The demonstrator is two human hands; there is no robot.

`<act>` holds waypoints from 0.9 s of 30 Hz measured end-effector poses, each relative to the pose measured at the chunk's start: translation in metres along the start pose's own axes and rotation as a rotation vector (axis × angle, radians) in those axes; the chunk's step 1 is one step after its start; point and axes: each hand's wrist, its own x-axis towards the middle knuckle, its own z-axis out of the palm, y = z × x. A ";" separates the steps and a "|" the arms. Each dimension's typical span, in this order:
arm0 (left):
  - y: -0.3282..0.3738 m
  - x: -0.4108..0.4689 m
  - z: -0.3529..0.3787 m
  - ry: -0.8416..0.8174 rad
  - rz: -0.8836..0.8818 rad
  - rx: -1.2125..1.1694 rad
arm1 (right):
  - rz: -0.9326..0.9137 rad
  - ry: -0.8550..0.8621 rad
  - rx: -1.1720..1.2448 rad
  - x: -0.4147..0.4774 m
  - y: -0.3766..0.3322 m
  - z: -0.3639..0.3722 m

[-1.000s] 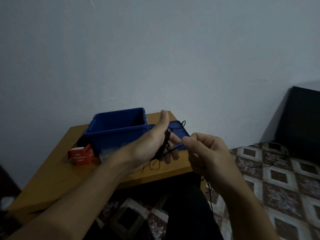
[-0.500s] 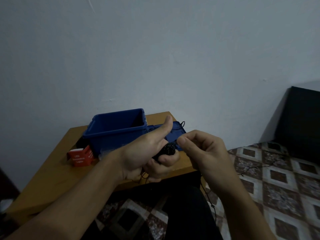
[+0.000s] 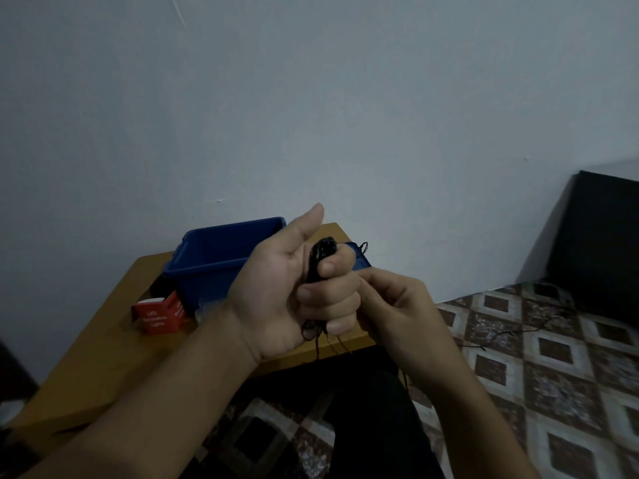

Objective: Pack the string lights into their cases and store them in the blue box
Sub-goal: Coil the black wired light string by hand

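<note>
At the left of the bench [image 3: 103,357] a red case [image 3: 159,314] lies with its flap open, near at hand and probably waiting for the lights once they are bundled. Just beside it, further back, stands the blue box [image 3: 214,250], open-topped, so that a filled case can be dropped straight in. What it holds, if anything, is hidden from here.

The left grip [image 3: 276,292] is raised in front of the box. Its fingers are clenched round a dark coil of string lights [image 3: 320,261] and its thumb stands up clear. The fist seems to serve as a spool that stops the loops from springing apart. Loose ends dangle below it over the bench edge.

The right grip [image 3: 397,312] touches the left knuckles, finger and thumb drawn together, apparently pinching the thin free strand to feed it on. The wire itself is too fine to make out between them. Behind the hands a blue lid [image 3: 361,264] lies flat on the bench.

To the right, more dark wire [image 3: 508,331] trails across the tiled floor [image 3: 553,375], so I judge that a good deal of winding is left before anything goes into a case.
</note>
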 end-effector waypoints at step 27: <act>0.008 -0.004 0.009 0.307 0.310 -0.132 | 0.085 -0.185 -0.141 -0.003 -0.003 -0.002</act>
